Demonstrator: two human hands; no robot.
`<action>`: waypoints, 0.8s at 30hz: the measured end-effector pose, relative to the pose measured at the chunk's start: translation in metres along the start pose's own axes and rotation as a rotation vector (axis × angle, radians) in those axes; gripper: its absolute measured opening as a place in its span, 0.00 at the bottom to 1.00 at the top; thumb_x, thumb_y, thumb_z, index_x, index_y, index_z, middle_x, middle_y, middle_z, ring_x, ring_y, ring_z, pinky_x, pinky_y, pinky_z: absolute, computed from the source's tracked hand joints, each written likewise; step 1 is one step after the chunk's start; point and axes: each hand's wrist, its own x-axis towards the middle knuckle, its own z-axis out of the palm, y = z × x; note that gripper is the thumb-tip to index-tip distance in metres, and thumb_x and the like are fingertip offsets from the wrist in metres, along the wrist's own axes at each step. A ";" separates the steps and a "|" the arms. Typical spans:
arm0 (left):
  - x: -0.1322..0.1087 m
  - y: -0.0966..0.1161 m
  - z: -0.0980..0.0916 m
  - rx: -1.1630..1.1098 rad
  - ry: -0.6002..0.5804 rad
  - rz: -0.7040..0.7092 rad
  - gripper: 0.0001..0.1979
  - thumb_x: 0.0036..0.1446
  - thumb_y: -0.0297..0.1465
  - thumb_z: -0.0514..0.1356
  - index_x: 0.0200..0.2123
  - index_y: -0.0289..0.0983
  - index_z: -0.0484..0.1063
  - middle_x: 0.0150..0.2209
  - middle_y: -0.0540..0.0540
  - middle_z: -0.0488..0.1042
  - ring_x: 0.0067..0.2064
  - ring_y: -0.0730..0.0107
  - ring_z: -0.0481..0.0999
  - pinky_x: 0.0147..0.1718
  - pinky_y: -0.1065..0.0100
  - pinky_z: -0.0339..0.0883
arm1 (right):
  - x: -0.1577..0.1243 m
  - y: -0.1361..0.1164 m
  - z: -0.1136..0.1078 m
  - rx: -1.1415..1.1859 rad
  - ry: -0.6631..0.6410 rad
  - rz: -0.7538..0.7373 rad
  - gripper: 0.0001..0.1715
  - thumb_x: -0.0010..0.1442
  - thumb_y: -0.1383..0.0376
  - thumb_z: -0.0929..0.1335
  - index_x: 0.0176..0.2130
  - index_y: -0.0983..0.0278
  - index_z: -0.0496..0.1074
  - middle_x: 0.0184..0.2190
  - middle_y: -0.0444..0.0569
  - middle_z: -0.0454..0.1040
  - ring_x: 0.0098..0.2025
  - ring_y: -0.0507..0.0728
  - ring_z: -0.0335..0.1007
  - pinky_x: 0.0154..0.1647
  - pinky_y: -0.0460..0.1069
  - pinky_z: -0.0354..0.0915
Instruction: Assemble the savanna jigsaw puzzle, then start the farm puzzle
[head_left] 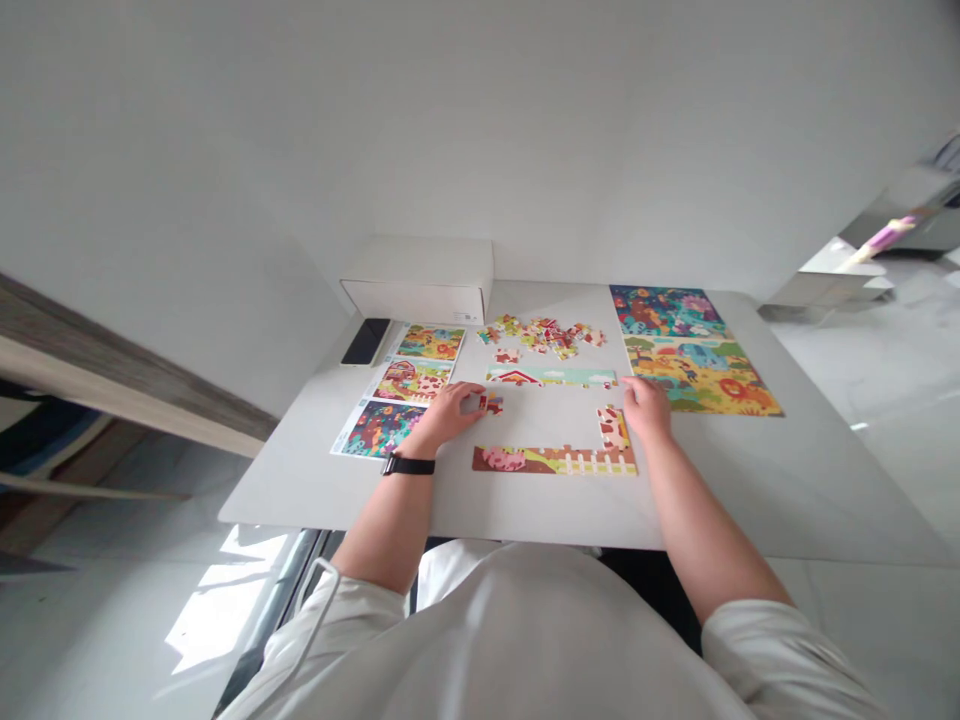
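Observation:
Between the thumb and fingers of my left hand (454, 412) is a small puzzle piece (492, 403) in red and brown, held low over the table. My right hand (648, 405) is curled beside the right end of the sky strip (574, 377), its fingers closed; whether anything is in them is hidden. That joined strip shows a red barn roof. Nearer my body lies a joined bottom strip (536, 460) with a pig and a white fence. A cow section (613, 428) stands at its right end, just left of my right wrist.
Loose puzzle pieces (555, 336) are heaped behind the sky strip, with a cow piece (507, 356) in front. Finished puzzles (694, 350) lie at the right. A picture sheet (401, 385), a phone (365, 341) and a white box (416, 280) are at the left, against the wall.

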 end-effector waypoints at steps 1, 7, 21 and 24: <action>0.001 0.000 0.000 0.007 -0.005 0.006 0.19 0.52 0.33 0.73 0.49 0.43 0.83 0.51 0.40 0.83 0.55 0.47 0.81 0.63 0.51 0.71 | 0.000 0.000 0.001 -0.026 -0.031 -0.037 0.23 0.62 0.68 0.63 0.47 0.60 0.85 0.51 0.55 0.85 0.55 0.67 0.78 0.65 0.63 0.67; 0.002 -0.002 0.002 0.053 -0.023 0.029 0.18 0.53 0.34 0.73 0.48 0.43 0.83 0.49 0.39 0.84 0.54 0.45 0.82 0.62 0.49 0.72 | 0.002 0.004 0.003 -0.042 -0.174 -0.132 0.33 0.57 0.76 0.64 0.51 0.55 0.87 0.53 0.48 0.85 0.59 0.65 0.78 0.70 0.63 0.65; 0.004 -0.004 -0.002 0.075 -0.036 0.049 0.17 0.53 0.38 0.71 0.46 0.43 0.84 0.48 0.40 0.84 0.52 0.47 0.82 0.59 0.50 0.72 | -0.002 -0.003 0.005 -0.085 -0.182 -0.148 0.34 0.60 0.78 0.63 0.54 0.54 0.86 0.58 0.47 0.83 0.60 0.65 0.74 0.70 0.63 0.64; 0.003 -0.001 -0.002 0.056 0.005 0.067 0.18 0.56 0.40 0.69 0.49 0.41 0.82 0.51 0.39 0.82 0.51 0.52 0.81 0.53 0.55 0.75 | -0.001 -0.005 0.004 -0.057 -0.135 -0.152 0.32 0.60 0.77 0.63 0.53 0.57 0.85 0.55 0.50 0.83 0.58 0.64 0.76 0.68 0.61 0.67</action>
